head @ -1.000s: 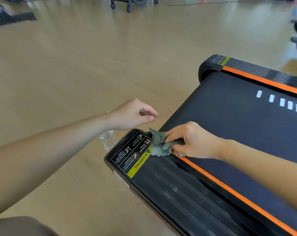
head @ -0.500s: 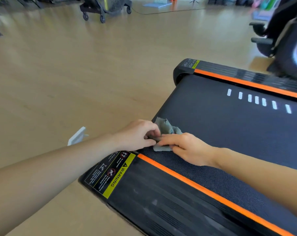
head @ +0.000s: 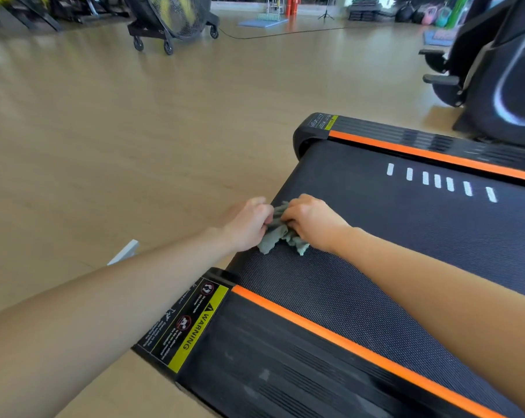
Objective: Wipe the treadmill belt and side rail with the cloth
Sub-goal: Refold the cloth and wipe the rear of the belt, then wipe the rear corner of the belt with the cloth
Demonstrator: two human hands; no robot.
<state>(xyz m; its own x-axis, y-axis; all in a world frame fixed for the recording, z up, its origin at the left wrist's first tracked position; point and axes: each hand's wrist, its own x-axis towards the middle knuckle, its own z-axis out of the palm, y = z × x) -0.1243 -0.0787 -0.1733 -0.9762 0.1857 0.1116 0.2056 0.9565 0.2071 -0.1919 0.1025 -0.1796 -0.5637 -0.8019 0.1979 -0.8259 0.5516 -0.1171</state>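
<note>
We have both hands on the cloth at the end of the treadmill belt.

Our left hand and right hand are each curled round the crumpled grey-green cloth, gripping it from either side, knuckles up, with the bunched fabric showing between and below them. The cloth rests on the dark textured belt, close to the belt's end edge by the wooden floor and just past the capped end of the near side rail. That rail is black with an orange stripe along its inner edge and a yellow warning label on its end. We see a row of white marks on the belt nearer the far rail, well apart from the cloth. A small white object lies on the floor beside our left forearm.
</note>
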